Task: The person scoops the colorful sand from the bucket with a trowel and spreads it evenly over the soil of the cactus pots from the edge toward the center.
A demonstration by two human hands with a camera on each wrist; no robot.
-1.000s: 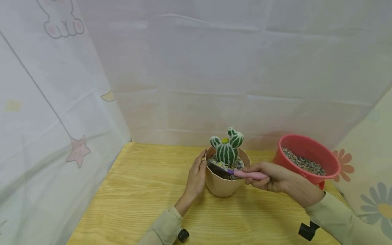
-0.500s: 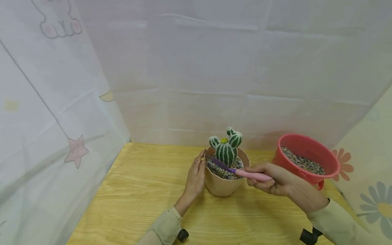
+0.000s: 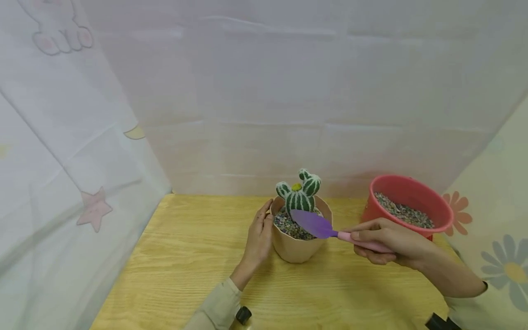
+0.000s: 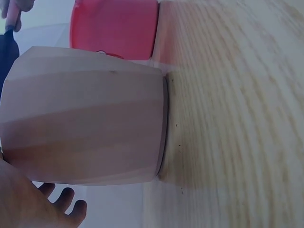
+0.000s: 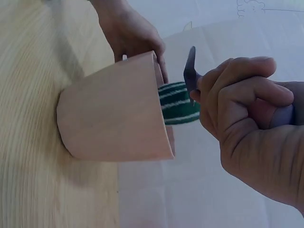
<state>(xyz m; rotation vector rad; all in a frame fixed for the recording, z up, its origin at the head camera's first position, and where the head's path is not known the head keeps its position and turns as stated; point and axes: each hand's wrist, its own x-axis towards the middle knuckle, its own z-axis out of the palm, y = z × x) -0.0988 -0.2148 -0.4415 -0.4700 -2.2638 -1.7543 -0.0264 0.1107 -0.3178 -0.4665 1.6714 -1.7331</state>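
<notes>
A potted cactus (image 3: 299,201), green with white stripes and a yellow flower on top, stands in a beige plant pot (image 3: 297,250) partly filled with small gravel (image 3: 293,227). My left hand (image 3: 259,236) holds the pot's left side at the rim; in the left wrist view several of its fingertips (image 4: 64,198) show beside the pot wall. A garden trowel with a purple blade (image 3: 315,224) and a pink handle (image 3: 367,244) is gripped in my right hand (image 3: 387,243). Its blade overlaps the pot's right rim and the cactus base in the head view.
At the back right of the wooden table (image 3: 198,256) stands a red bucket (image 3: 373,215) with more gravel (image 3: 404,214) inside. A pale printed cloth (image 3: 255,151) hangs right behind the table edge, with further cloth on both sides.
The trowel blade has lifted from the gravel and moved right, its purple face now showing. My right hand has drawn back right toward the bucket. My left hand stays on the pot.
</notes>
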